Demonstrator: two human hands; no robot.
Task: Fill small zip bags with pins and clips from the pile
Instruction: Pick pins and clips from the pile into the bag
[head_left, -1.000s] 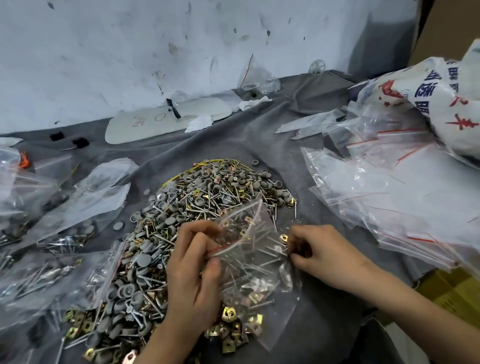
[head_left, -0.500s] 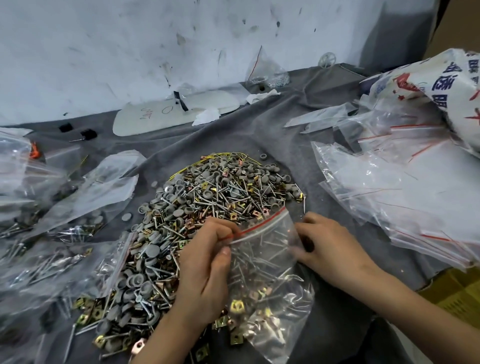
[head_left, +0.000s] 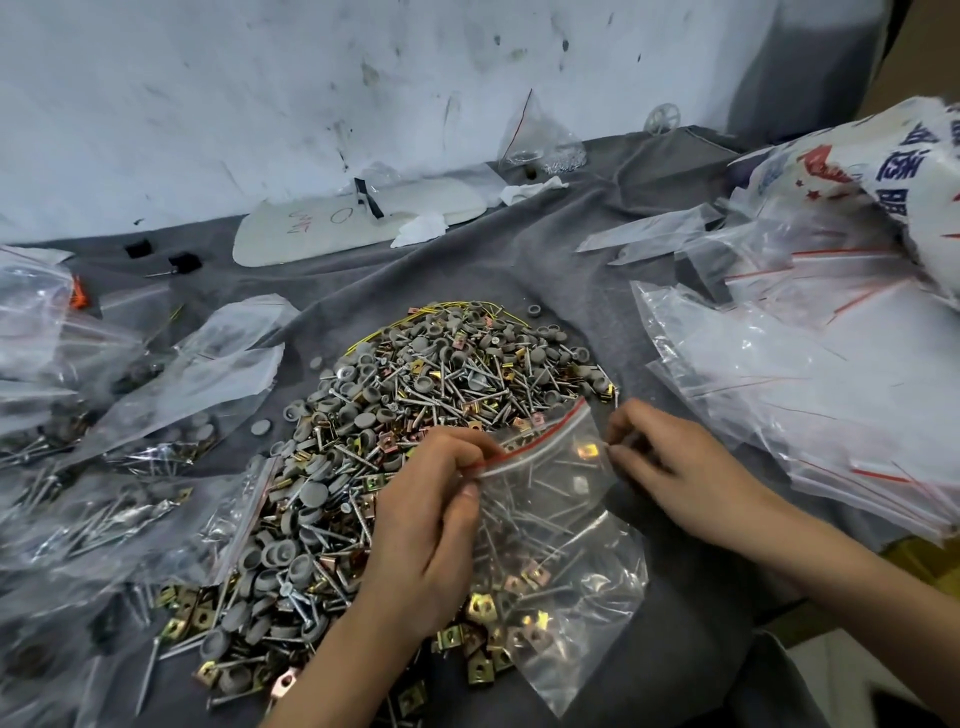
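Observation:
A pile of pins, grey caps and brass clips (head_left: 415, 415) spreads over the grey cloth (head_left: 571, 270) in the middle. A small clear zip bag (head_left: 550, 525) with a red seal line lies on the pile's right side, holding pins and clips. My left hand (head_left: 431, 525) pinches the bag's mouth at its left end. My right hand (head_left: 670, 467) pinches the mouth's right end with curled fingers. The bag's top edge is stretched between both hands.
Filled zip bags (head_left: 119, 467) lie in a heap on the left. A stack of unfilled zip bags (head_left: 789, 395) and a printed white sack (head_left: 893, 171) sit on the right. A white oval board (head_left: 353, 218) lies by the back wall.
The bag has swung down from upright to lying flatter, its mouth now pulled taut between the hands. My right hand moved from beside the bag to its right mouth corner.

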